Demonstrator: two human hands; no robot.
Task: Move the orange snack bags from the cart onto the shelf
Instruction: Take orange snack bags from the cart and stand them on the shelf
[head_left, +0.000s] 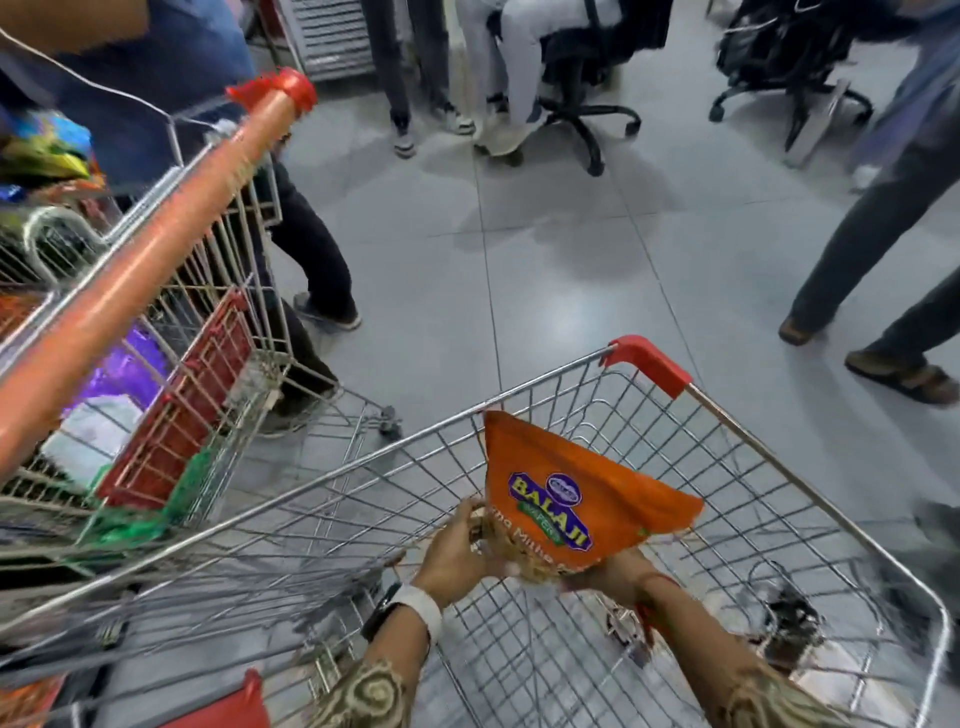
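Observation:
An orange snack bag (566, 493) with a blue and yellow logo is held above the wire cart (810, 499) in front of me. My left hand (457, 551) grips its lower left edge. My right hand (613, 571) holds it from underneath at the lower right. The bag tilts up and away from me, over the cart's basket. The basket below looks bare of other bags. No shelf is in view.
A second cart (156, 291) with an orange handle stands to the left, loaded with purple, white and green packs. People's legs stand ahead (311, 249) and to the right (883, 249). Office chairs (576, 93) sit at the far side of the grey tiled floor.

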